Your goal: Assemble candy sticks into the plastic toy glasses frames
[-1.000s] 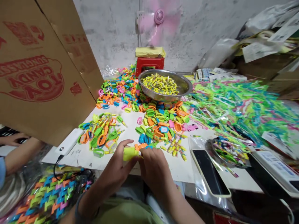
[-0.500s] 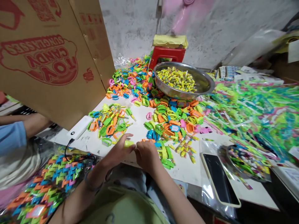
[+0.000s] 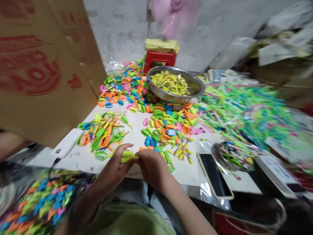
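Observation:
Both my hands meet at the near edge of the white table [image 3: 137,127]. My left hand [image 3: 114,169] and my right hand [image 3: 153,166] pinch a small yellow-green plastic toy piece [image 3: 127,157] between their fingertips. Just beyond the hands lie heaps of similar coloured plastic toy pieces: a small pile [image 3: 102,133] to the left and a bigger pile [image 3: 168,125] in the middle. Loose yellow-wrapped candies [image 3: 182,151] lie to the right of my right hand. The frame is blurred by motion.
A steel bowl [image 3: 195,83] of yellow candies stands at the back, a red stool [image 3: 158,58] behind it. A large cardboard box [image 3: 44,71] fills the left. A phone [image 3: 215,176], a small dish of sticks [image 3: 233,156], a white power bank [image 3: 66,143] and a bag of woven pieces [image 3: 41,199] surround me.
The view swung about; my hands stayed together on the yellow-green piece near the table edge. The other person's arm at the left has mostly left the view.

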